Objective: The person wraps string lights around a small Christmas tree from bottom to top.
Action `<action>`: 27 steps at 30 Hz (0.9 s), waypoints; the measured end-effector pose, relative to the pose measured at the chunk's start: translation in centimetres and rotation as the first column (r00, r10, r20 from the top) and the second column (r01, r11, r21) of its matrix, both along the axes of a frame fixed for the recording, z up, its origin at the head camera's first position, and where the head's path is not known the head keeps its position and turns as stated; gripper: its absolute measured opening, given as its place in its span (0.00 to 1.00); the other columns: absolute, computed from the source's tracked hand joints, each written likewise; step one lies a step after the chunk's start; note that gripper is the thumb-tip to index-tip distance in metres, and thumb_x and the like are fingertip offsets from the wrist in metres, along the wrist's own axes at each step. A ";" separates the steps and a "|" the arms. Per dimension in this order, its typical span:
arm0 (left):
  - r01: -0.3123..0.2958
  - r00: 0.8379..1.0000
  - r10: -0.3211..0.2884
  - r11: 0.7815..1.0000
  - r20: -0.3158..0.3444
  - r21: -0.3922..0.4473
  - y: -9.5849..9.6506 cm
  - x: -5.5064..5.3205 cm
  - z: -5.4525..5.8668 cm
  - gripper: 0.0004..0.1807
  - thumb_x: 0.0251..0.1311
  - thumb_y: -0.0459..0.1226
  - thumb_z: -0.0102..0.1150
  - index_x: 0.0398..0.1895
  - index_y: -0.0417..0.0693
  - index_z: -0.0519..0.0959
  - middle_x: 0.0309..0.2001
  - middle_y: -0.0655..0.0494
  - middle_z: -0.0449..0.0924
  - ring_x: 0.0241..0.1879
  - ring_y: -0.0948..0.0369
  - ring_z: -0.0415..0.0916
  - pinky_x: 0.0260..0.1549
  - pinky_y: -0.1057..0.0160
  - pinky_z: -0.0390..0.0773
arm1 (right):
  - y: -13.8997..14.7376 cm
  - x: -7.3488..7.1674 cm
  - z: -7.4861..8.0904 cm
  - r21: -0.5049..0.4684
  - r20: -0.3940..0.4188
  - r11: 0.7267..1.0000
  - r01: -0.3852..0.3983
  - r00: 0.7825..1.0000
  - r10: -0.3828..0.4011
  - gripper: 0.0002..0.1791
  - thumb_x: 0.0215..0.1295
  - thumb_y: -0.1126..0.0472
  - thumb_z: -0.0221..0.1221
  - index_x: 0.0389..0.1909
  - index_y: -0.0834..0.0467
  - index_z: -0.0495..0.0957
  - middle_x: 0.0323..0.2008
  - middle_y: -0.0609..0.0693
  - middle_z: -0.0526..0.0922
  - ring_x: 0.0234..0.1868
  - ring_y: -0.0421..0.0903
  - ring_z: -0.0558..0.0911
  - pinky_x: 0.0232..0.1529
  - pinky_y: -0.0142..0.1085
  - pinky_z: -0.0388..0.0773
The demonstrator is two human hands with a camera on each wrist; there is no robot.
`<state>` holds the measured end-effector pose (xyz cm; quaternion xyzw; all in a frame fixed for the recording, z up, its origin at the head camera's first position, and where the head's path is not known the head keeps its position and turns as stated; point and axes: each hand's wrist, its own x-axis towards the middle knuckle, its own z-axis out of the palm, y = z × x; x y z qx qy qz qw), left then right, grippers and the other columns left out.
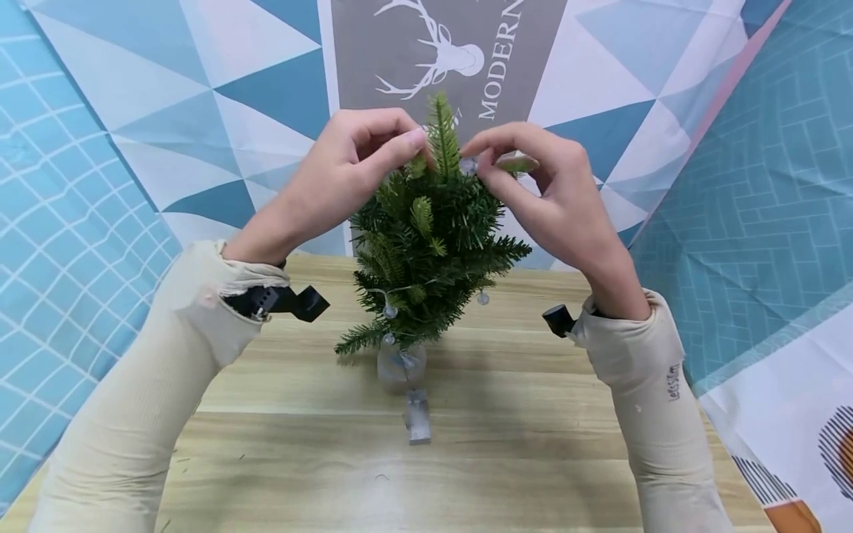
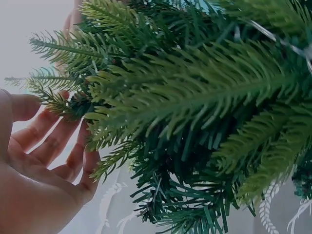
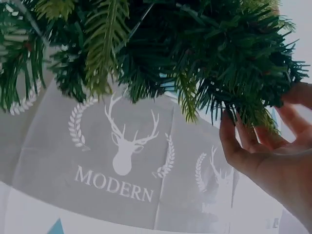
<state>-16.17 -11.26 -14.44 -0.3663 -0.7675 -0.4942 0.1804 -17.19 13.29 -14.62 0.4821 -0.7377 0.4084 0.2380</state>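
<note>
A small artificial Christmas tree [image 1: 433, 244] stands upright on the wooden table, its base [image 1: 400, 370] pale and rounded. My left hand [image 1: 360, 152] is at the treetop, thumb and fingers on either side of a small branch [image 2: 51, 97]; dense needles hide some fingertips. On the top's other side, my right hand [image 1: 543, 170] pinches a clear bulb [image 1: 469, 165] of a string light between thumb and index finger. In the right wrist view, its curled fingers [image 3: 234, 141] reach into the foliage. Lower down hang other clear bulbs [image 1: 390, 311] on thin wire.
A small silvery box [image 1: 417, 417] lies on the table [image 1: 300, 444] in front of the base. Behind the tree hangs a patterned cloth [image 1: 266, 96] with a deer head print. Blue cloths [image 1: 67, 222] flank both sides. Cameras [image 1: 309, 303] sit on both wrists.
</note>
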 end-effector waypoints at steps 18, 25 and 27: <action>-0.053 0.998 0.057 0.993 -0.036 0.108 0.0 1.1 -1.1 0.12 0.73 0.37 0.51 0.54 0.42 0.75 0.43 0.51 0.82 0.37 0.58 0.75 0.39 0.63 0.73 | -0.6 1.1 -0.8 0.149 -0.260 0.987 0.064 0.965 -0.024 0.28 0.78 0.60 0.48 0.75 0.60 0.58 0.47 0.56 0.83 0.52 0.50 0.74 0.51 0.45 0.68; -0.090 0.986 0.116 0.974 -0.116 0.209 -0.1 2.8 -2.8 0.16 0.71 0.31 0.50 0.59 0.37 0.69 0.56 0.47 0.77 0.57 0.59 0.75 0.56 0.58 0.75 | -1.1 1.3 -1.4 -0.004 -0.307 0.998 0.066 0.950 -0.064 0.26 0.77 0.62 0.46 0.71 0.67 0.62 0.52 0.57 0.83 0.58 0.50 0.78 0.61 0.44 0.71; -0.120 0.975 0.155 0.971 -0.161 0.208 -0.4 3.4 -3.7 0.16 0.70 0.30 0.51 0.59 0.35 0.69 0.56 0.48 0.77 0.58 0.58 0.74 0.56 0.57 0.75 | -1.1 1.4 -1.8 -0.083 -0.347 0.995 0.061 0.934 -0.086 0.25 0.77 0.60 0.46 0.68 0.70 0.65 0.57 0.58 0.81 0.61 0.51 0.76 0.62 0.45 0.70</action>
